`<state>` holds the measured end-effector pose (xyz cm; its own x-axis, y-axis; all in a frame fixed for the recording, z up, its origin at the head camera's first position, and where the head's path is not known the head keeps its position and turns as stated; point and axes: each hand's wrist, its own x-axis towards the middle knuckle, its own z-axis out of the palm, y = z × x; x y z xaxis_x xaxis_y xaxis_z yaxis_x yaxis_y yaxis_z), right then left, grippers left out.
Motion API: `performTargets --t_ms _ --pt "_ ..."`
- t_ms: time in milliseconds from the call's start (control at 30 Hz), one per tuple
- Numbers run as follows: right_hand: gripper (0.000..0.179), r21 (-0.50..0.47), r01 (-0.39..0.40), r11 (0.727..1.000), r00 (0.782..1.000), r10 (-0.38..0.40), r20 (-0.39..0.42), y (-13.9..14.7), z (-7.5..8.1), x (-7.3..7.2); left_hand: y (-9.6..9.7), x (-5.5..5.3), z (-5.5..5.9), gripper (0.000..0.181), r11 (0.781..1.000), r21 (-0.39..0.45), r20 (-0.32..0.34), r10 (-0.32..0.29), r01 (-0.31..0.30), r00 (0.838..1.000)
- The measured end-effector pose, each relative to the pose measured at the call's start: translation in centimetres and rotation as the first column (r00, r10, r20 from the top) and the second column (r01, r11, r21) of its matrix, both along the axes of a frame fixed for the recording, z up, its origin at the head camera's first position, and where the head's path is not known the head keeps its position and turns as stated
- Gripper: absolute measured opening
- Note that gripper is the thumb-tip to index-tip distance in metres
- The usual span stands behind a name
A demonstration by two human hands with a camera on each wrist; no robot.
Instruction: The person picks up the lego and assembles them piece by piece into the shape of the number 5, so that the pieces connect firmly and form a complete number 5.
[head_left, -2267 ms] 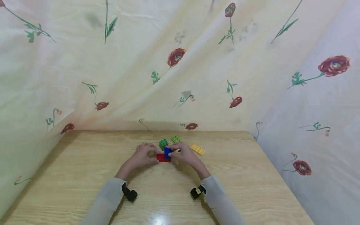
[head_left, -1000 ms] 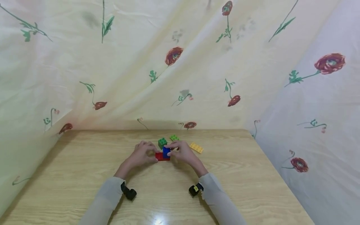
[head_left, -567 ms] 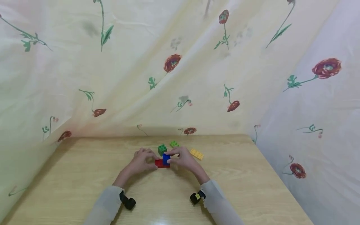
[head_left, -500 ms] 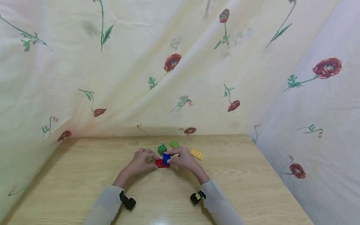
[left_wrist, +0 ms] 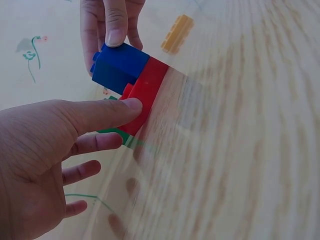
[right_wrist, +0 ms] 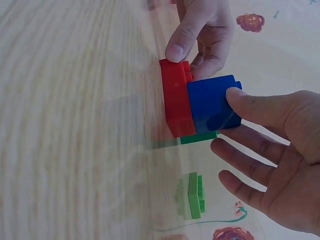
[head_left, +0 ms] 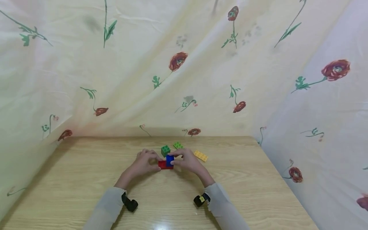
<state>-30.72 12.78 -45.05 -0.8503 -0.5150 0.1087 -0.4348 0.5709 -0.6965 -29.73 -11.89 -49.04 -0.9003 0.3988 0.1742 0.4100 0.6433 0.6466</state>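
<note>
A long, low red toy brick (head_left: 162,164) lies on the table, its left end pinched between the thumb and fingers of my left hand (head_left: 145,162). On its right end sits a taller blue brick (head_left: 169,160), with studs on top. The thumb and index finger of my right hand (head_left: 187,160) pinch the blue brick. In the right wrist view the blue brick (right_wrist: 214,103) meets the studded side of the red brick (right_wrist: 176,97). Whether it is pressed fully down, I cannot tell.
Just behind the red brick stands a dark green brick (head_left: 165,150). Farther back lies a flat light green brick (head_left: 178,145), and to the right a flat yellow brick (head_left: 201,156). Flower-patterned cloth (head_left: 129,105) hangs along the back and sides of the wooden table (head_left: 244,179).
Both hands keep their hold on the red and blue bricks, which stay put on the table. The head view has shifted slightly; nothing else has visibly moved.
</note>
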Motion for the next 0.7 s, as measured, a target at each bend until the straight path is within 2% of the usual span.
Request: performTargets --t_ms 100,267,333,533,700 --pt "0.034 -0.004 -0.022 1.0 1.0 0.022 0.019 0.2 0.3 0.2 0.0 0.0 0.0 0.022 1.0 -0.003 0.0 0.0 0.0 1.0" --pt "0.043 0.005 -0.062 0.998 0.998 0.062 -0.009 1.7 0.9 -0.3 0.1 0.0 0.0 0.023 1.0 -0.002 0.01 -0.005 0.005 1.0" --pt "0.046 -0.011 -0.04 0.999 0.999 0.04 -0.018 2.7 1.2 -0.8 0.1 0.0 0.0 0.024 1.0 0.003 0.017 -0.006 0.006 1.0" --pt "0.046 -0.066 0.093 0.993 0.996 -0.092 0.01 6.7 1.8 -1.8 0.2 0.0 0.2 0.024 1.0 0.016 0.027 -0.009 0.009 1.0" --pt "0.046 -0.056 0.159 0.986 0.987 -0.157 0.041 9.6 1.7 -2.5 0.0 0.0 0.1 0.023 1.0 0.018 0.024 -0.01 0.01 1.0"
